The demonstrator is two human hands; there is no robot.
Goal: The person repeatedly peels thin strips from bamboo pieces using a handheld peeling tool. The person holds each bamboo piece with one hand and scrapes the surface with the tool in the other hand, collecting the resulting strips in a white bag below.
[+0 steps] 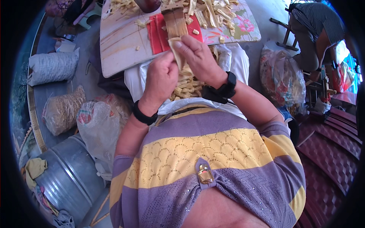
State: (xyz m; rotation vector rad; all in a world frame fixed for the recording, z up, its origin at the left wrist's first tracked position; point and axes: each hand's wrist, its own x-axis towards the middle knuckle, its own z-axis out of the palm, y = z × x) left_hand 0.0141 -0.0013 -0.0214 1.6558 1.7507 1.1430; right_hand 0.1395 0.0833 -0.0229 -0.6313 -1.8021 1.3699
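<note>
Both hands hold one pale, flat strip of folded plant-like material [177,54] at the near edge of the table. My left hand [163,77] pinches its lower left side, and my right hand [199,58] grips its upper end between thumb and fingers. Just beyond my fingertips a wooden block tool [176,24] lies on a red cloth [155,34]. Many cut pale strips [211,12] are heaped on the far part of the table. Below my hands, braided pale strips [186,89] rest on white plastic over my lap.
A dark red container [148,4] stands on the table [122,54]. Stuffed sacks [54,67] and plastic bags [99,122] lie to the left, near a large metal drum [68,171]. At right are a filled plastic bag [282,75], maroon panels [328,151] and a bending person [316,31].
</note>
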